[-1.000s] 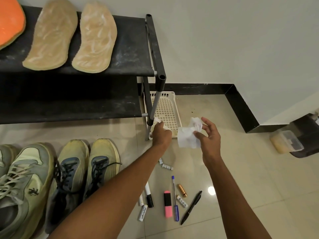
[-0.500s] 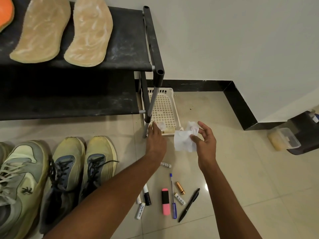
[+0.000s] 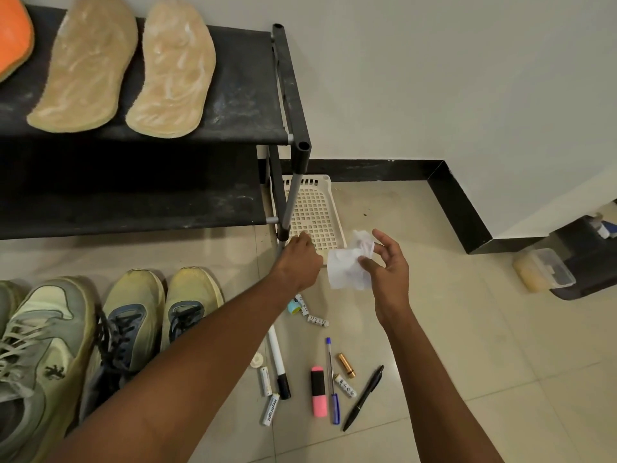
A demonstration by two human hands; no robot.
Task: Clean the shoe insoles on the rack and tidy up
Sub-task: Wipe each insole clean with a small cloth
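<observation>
Two beige insoles point(image 3: 86, 61) point(image 3: 173, 71) with pale smears lie on the top shelf of the black rack point(image 3: 243, 78). An orange insole point(image 3: 13, 38) is cut off at the far left. On the floor beside the rack's leg sits a white perforated basket point(image 3: 317, 208). My left hand point(image 3: 298, 259) is at its near rim with fingers curled over the edge, the fingertips hidden. Just right of it, my right hand point(image 3: 389, 265) pinches a crumpled white tissue point(image 3: 347, 269) between thumb and fingers.
Several worn sneakers point(image 3: 133, 329) stand on the tiled floor at the left. Pens, a pink highlighter point(image 3: 319, 390), a marker point(image 3: 278, 365) and batteries lie scattered under my arms. A lidded plastic box point(image 3: 544, 269) sits at the right near the black skirting.
My left hand has settled onto the basket's near rim, and the small white scrap seen beside it earlier is out of sight. My right hand still holds the tissue, nearly unmoved.
</observation>
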